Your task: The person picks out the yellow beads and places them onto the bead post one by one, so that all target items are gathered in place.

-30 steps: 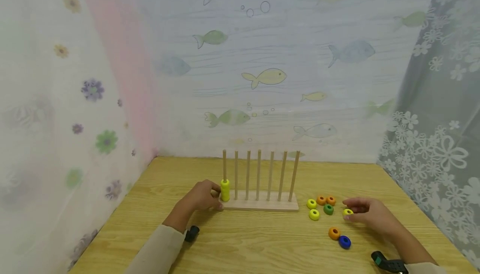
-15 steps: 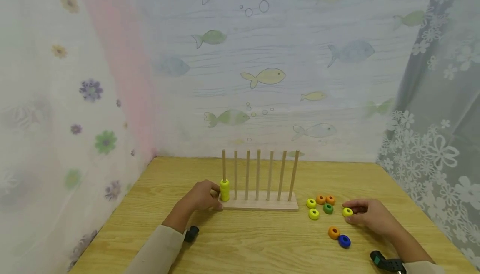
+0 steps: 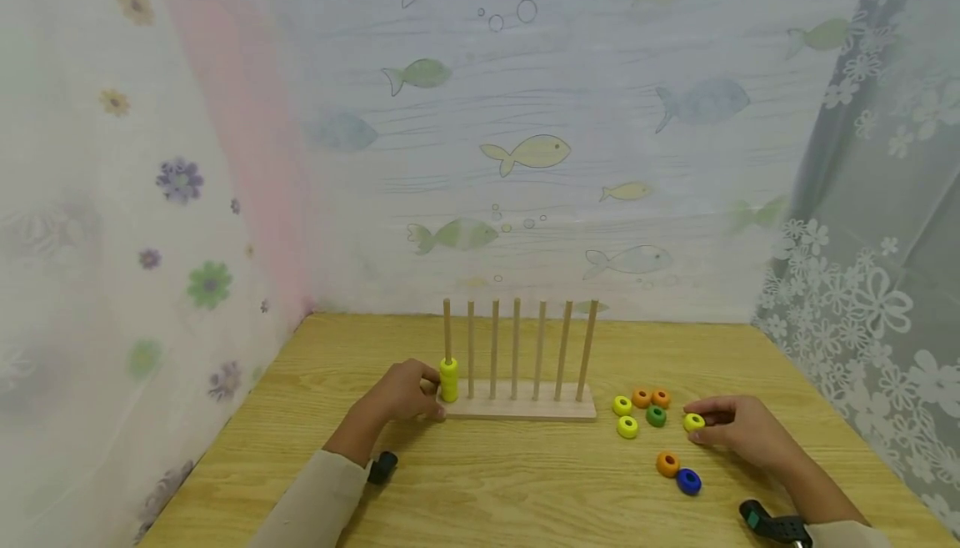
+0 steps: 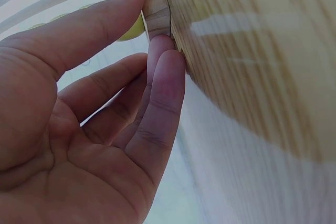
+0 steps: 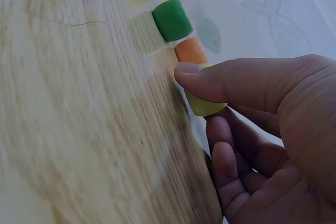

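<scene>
Little has moved since a second ago: the right hand (image 3: 738, 431) has drawn slightly lower and now pinches a yellow ring (image 3: 693, 422) on the worktop (image 3: 525, 481). The left hand (image 3: 401, 394) grips the peg rack (image 3: 517, 406) at its end, beside two stacked yellow rings (image 3: 448, 379). A loose pinch could drop the ring among the other rings (image 3: 645, 414); six bare pegs stand close together.

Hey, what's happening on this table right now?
A person is working with a wooden peg rack and coloured rings. The left hand holds the rack's left end, beside yellow rings stacked on the first peg. The right hand pinches a loose yellow ring on the table. Other yellow, orange, green and blue rings lie nearby.
</scene>
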Demonstrator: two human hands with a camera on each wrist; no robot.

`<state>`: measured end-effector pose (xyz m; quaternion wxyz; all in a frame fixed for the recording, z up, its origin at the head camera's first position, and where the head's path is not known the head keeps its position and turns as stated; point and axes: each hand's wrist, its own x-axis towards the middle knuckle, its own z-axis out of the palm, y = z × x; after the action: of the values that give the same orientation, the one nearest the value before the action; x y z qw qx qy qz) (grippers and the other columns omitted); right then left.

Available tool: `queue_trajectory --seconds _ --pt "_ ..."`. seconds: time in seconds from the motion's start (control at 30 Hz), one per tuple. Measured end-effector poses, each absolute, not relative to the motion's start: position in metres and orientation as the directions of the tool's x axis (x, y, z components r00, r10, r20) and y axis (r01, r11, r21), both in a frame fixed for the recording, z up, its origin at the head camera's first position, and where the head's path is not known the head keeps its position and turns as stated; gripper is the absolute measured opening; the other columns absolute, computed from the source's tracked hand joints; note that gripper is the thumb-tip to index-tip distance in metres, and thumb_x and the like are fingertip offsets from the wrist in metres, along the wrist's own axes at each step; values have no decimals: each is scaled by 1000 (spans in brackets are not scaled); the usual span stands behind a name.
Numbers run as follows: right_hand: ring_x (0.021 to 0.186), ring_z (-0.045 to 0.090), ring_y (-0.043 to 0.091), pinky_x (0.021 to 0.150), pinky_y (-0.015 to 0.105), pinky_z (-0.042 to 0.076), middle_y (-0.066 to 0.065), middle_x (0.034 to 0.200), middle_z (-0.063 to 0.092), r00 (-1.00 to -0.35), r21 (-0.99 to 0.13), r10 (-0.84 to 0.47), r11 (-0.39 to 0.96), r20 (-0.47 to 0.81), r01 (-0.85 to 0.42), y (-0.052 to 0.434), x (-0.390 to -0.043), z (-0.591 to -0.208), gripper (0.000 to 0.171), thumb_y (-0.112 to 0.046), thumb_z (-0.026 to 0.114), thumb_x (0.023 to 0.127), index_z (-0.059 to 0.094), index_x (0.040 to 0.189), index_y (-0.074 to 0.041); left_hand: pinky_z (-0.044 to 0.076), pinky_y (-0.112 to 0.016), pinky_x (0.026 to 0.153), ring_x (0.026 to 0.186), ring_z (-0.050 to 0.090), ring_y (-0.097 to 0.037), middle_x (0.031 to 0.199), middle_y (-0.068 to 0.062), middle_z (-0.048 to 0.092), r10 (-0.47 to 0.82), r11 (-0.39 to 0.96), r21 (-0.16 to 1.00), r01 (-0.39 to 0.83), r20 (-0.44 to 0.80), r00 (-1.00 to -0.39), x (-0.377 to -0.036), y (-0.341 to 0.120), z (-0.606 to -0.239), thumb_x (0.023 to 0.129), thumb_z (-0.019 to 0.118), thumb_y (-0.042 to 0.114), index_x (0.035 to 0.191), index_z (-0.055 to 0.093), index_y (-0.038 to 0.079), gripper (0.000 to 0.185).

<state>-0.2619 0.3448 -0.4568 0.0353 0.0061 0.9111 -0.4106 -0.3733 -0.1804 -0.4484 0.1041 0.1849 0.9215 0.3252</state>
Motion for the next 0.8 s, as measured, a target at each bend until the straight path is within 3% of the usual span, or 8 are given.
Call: queue_trajectory --seconds 0.33,0.8 --pt "95 58 16 72 28 51 8 118 63 -997 -694 6 717 -82 61 341 -267 -451 53 -41 78 76 67 119 -12 51 -50 85 109 60 -31 125 -12 62 402 721 639 269 -70 -913 -373 -181 -448 69 86 32 124 64 12 63" --pt "96 57 18 70 28 52 7 114 64 -999 -671 -48 740 6 -40 330 -270 -424 49 -39 76 79 67 119 -12 51 -50 85 108 60 -32 122 -12 63 396 723 637 267 -66 -916 -371 -180 -446 68 86 31 122 65 12 61"
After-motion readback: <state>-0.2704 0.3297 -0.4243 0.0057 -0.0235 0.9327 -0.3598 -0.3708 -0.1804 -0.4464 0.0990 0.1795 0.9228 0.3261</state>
